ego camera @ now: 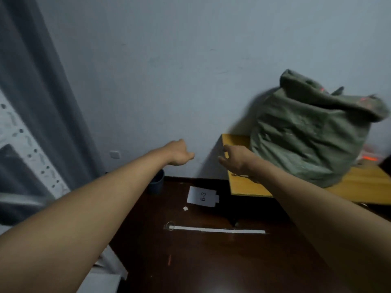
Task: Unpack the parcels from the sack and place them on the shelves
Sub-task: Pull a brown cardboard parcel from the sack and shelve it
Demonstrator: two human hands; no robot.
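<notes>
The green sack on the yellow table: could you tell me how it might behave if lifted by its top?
The green sack looks like soft, creased fabric, so its rolled top would probably stretch and sag. Its bulging body suggests a full load, likely heavy. It may slump sideways.

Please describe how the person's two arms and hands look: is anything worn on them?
Both forearms are bare up to the frame edge; no sleeves show. The left hand and right hand carry no gloves, and no watch or bracelet shows. The picture is too blurred to tell rings.

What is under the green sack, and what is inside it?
The green sack stands on a yellow wooden table against the wall. Its top is folded over, so its contents are hidden. Neither the left hand nor the right hand touches it.
</notes>
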